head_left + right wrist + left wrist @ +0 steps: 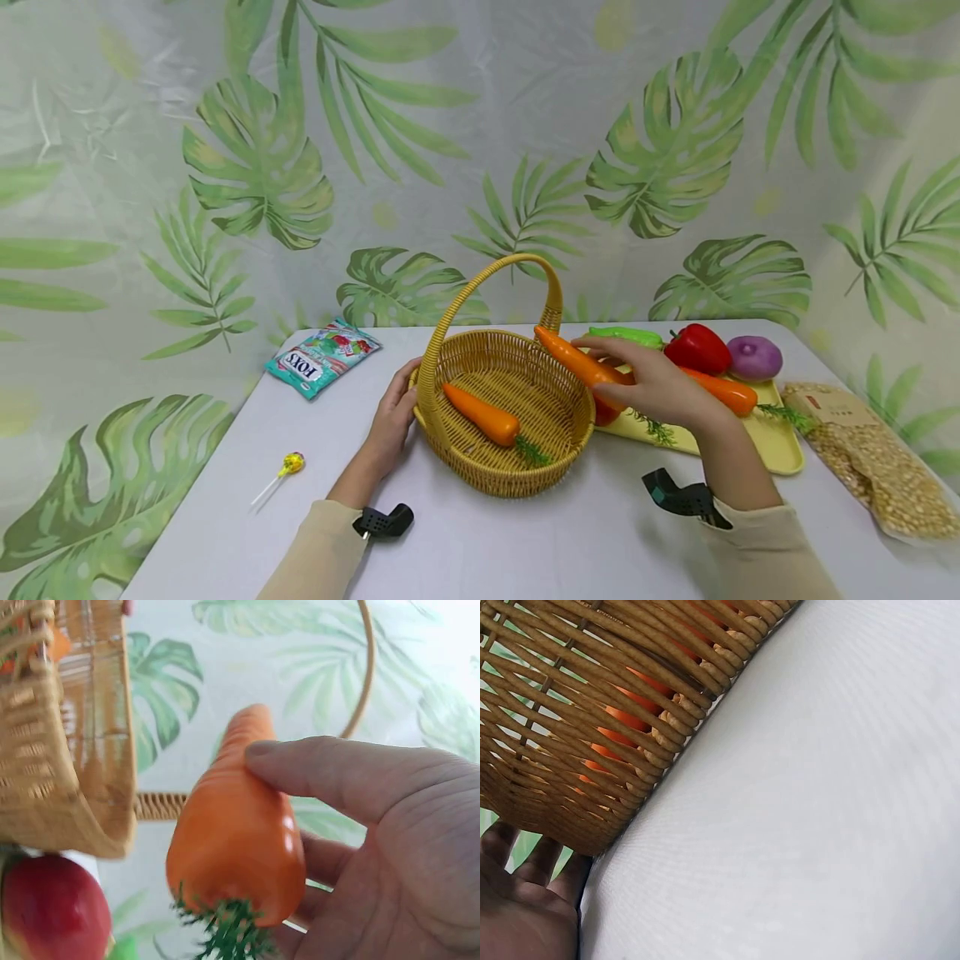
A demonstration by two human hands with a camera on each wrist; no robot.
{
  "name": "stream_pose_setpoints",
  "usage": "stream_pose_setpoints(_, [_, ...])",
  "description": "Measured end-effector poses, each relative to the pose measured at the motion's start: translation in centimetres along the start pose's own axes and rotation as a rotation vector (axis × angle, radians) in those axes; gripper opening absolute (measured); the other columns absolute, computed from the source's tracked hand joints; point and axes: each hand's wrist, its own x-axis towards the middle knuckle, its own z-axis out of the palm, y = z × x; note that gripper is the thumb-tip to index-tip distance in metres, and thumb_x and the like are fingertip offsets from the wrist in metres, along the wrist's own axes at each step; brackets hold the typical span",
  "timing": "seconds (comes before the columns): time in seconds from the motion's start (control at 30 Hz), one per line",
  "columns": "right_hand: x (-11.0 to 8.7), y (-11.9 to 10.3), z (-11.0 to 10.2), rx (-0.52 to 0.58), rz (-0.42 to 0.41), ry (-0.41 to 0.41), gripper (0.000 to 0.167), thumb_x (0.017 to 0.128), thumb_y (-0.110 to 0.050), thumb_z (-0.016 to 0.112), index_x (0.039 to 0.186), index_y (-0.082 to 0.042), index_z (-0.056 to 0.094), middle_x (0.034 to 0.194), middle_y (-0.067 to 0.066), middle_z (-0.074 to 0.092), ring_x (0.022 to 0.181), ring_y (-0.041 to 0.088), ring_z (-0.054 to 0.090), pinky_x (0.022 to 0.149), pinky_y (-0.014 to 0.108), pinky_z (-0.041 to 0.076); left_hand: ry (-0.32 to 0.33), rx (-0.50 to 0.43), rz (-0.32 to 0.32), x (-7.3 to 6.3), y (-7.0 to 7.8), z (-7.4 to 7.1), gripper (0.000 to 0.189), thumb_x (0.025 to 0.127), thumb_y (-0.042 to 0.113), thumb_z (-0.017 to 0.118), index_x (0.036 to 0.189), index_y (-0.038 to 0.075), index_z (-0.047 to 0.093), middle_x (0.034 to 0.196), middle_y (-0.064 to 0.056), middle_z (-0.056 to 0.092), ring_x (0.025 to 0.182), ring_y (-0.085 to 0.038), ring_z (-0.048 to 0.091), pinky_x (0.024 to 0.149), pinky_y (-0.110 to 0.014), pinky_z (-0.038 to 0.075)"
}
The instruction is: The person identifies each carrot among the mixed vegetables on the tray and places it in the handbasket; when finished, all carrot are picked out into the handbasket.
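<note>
In the head view my right hand [648, 379] grips an orange toy carrot [577, 358] above the right rim of a wicker basket [442, 454]. The right wrist view shows the thumb on top of the carrot [232, 825] and fingers beneath it, its green leafy end towards the camera. My left hand [392, 417] holds the basket's left side beside the handle base; in the left wrist view its fingers [536, 862] lie against the wicker, tips partly hidden. A second carrot [483, 414] lies inside the basket.
Right of the basket, a yellow tray [780, 446] bears a red pepper [697, 348], a purple round vegetable [754, 358], another carrot [720, 392] and a green vegetable [626, 336]. A bag of kernels [870, 458] lies farther right. Leftward are a candy packet [322, 357] and a lollipop [292, 463].
</note>
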Motion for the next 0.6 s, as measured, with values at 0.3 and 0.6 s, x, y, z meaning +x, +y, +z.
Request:
stream_pose_setpoints(0.3, [1.9,-1.0,2.1,0.088,0.024,-0.015,0.057,0.095,-0.019,0.067,0.147,-0.03,0.047,0.137,0.011,0.058,0.122,0.033,0.057,0.081,0.039,0.059,-0.002,0.006,0.014,0.0,0.1,0.0,0.044,0.105,0.026,0.041,0.149,0.032,0.039,0.158,0.007,0.037,0.146,-0.015,0.032,0.12,-0.049,0.027])
stream_pose_setpoints(0.6, [4.8,-1.8,4.2,0.118,0.003,-0.031,0.058,0.095,-0.017,0.068,0.148,-0.024,0.046,0.139,0.015,0.058,0.119,0.033,0.06,0.091,0.045,0.056,0.005,0.006,-0.003,0.2,-0.1,-0.1,0.044,0.105,0.026,0.042,0.148,0.033,0.039,0.157,0.009,0.038,0.144,-0.014,0.033,0.119,-0.045,0.028])
